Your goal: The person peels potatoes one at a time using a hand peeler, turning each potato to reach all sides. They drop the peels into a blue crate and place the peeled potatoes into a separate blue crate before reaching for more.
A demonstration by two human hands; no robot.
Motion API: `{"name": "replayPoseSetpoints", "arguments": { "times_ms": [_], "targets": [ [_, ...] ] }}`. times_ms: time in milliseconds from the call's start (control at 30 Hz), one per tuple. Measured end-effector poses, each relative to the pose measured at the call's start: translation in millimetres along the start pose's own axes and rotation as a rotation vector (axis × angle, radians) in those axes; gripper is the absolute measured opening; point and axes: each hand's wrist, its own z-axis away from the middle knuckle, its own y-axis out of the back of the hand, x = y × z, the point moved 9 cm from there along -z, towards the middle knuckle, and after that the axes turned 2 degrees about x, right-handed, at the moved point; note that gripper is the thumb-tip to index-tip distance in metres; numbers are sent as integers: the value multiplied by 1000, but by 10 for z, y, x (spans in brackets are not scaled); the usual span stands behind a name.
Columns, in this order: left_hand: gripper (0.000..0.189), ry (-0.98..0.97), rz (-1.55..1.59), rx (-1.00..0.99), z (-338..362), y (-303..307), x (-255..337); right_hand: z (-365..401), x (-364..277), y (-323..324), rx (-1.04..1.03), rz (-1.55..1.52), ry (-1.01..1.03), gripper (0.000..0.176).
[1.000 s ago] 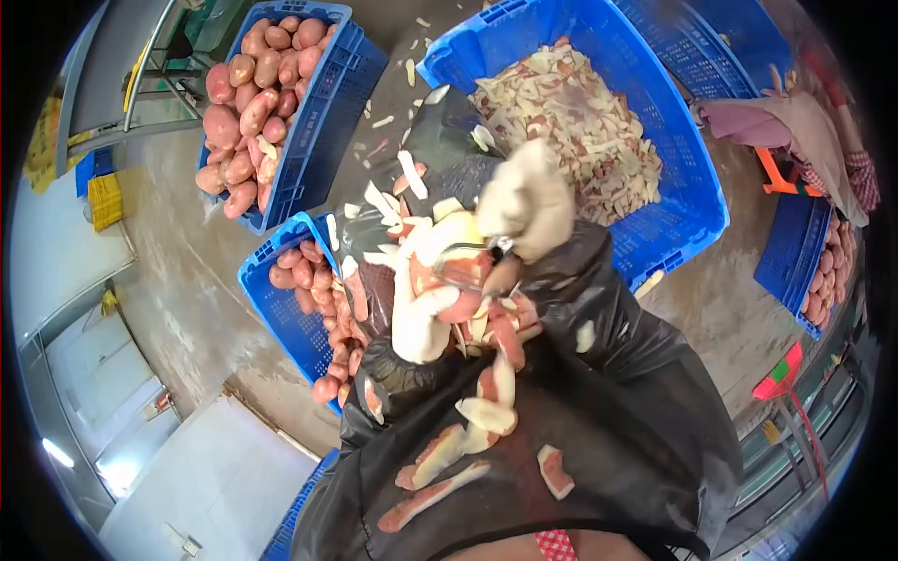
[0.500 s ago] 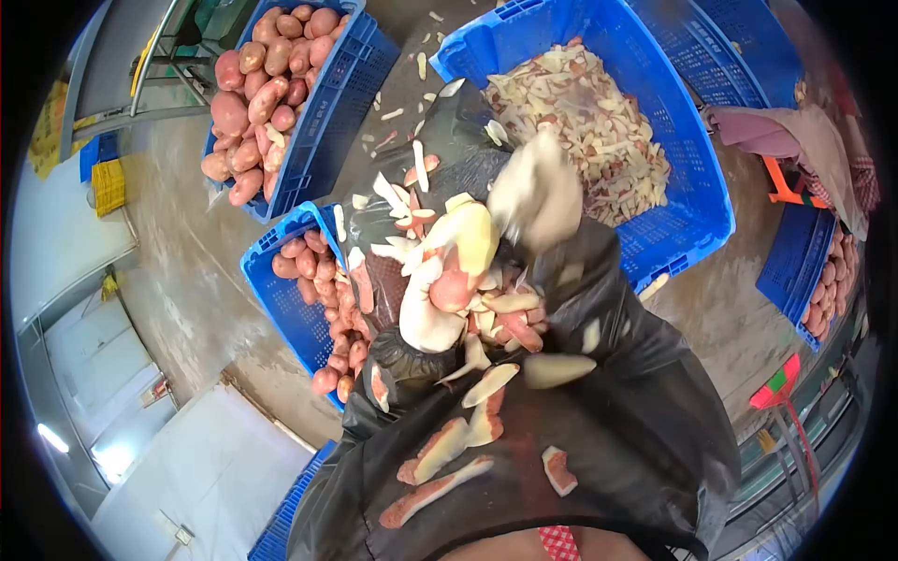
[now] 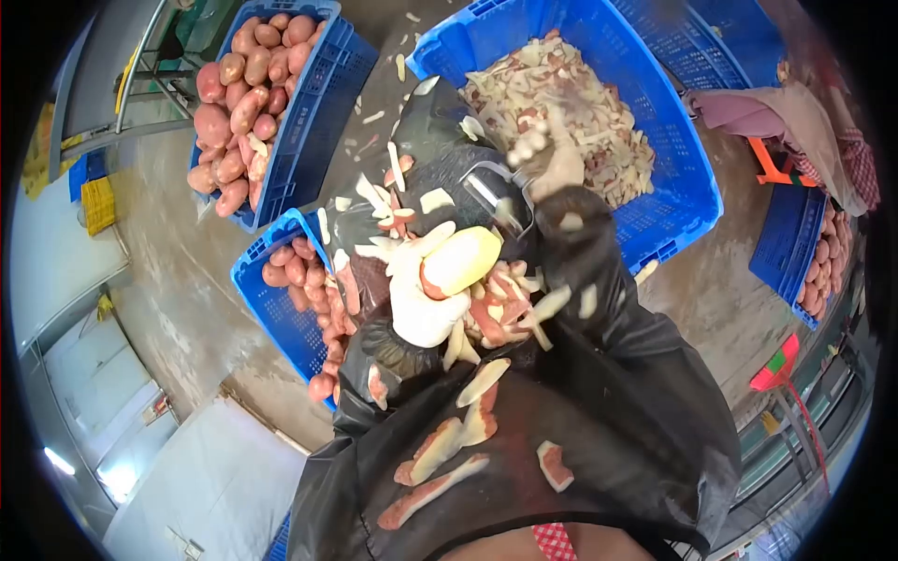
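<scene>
My left hand (image 3: 423,309), in a white glove, is closed around a partly peeled potato (image 3: 465,260). Pale yellow flesh shows over most of it, with red skin at the lower left end. Just up and right of the potato, a metal-framed peeler (image 3: 485,190) is at my right hand (image 3: 559,170), whose fingers look curled round its handle; motion blurs it. Potato peelings (image 3: 502,309) are heaped on my lap below the potato, and more strips lie scattered over my dark apron (image 3: 617,421).
A large blue crate (image 3: 687,178) ahead right holds a mound of peelings. Unpeeled red potatoes fill a crate (image 3: 323,107) at upper left and a lower crate (image 3: 271,318) by my left arm. Another potato crate (image 3: 784,248) and a red-green brush-like tool (image 3: 776,365) are at right.
My right hand has moved slightly up, off the potato, and the peeler now shows. The potato has tilted in my left hand. Some peelings on my lap have shifted.
</scene>
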Motion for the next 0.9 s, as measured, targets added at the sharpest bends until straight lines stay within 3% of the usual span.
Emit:
{"name": "replayPoseSetpoints", "arguments": {
  "times_ms": [67,100,133,200,233,267,333,367,400,467,500,533,567,600,633,667,700,733,767,800,833,867,900],
  "targets": [
    [63,24,110,-14,21,-15,18,384,-54,-385,-158,99,37,44],
    [64,-29,21,3,15,-10,74,615,135,-626,-298,-60,-74,45],
    [65,-3,-87,-24,47,-4,44,691,240,-654,-286,260,25,40],
    [65,-24,-47,30,68,18,-4,74,53,2,42,187,67,37],
    [65,-35,-46,30,77,41,-31,-21,-65,33,-58,-44,31,36],
    [66,-83,-53,2,79,55,-27,189,-166,-132,-60,85,52,38],
    [67,-99,-59,-20,127,17,-28,667,175,-595,-470,59,-93,39],
    [67,-3,153,-25,121,3,-83,614,205,-435,-167,180,61,39],
    [67,61,371,-31,25,-32,-94,363,218,-249,-46,26,-10,39],
    [67,105,454,-14,-46,-9,-73,162,-51,-78,-14,-51,115,38],
    [70,106,507,-95,-98,-52,-84,361,-43,-458,-329,-52,77,36],
    [73,123,559,-170,-86,-77,-120,592,125,-694,-509,-199,-77,36],
    [76,225,475,-332,-43,-116,-387,553,211,-601,-291,-52,-26,36],
    [76,219,667,-236,-26,-175,-254,451,188,-510,-93,98,38,36],
    [76,181,655,-251,-44,-226,-83,96,114,-186,95,-38,18,36],
    [77,151,644,-259,-14,-233,45,-153,-85,0,23,-127,111,37],
    [84,60,616,-321,3,-264,198,-28,-145,-244,-168,-235,67,38],
    [84,62,620,-312,-41,-334,231,134,-205,-462,-348,-337,13,38],
    [83,44,392,-113,-79,-278,284,287,-26,-664,-432,-479,-178,38],
    [82,9,156,71,-95,-197,344,493,123,-857,-444,-503,-223,39],
    [80,-53,444,105,-69,-206,189,448,230,-830,-370,-333,-162,38],
    [78,-72,369,219,20,-130,6,390,290,-725,-287,-167,-98,38],
    [79,-97,304,133,53,-133,89,346,353,-713,-290,-155,-155,37]
  ]
}}
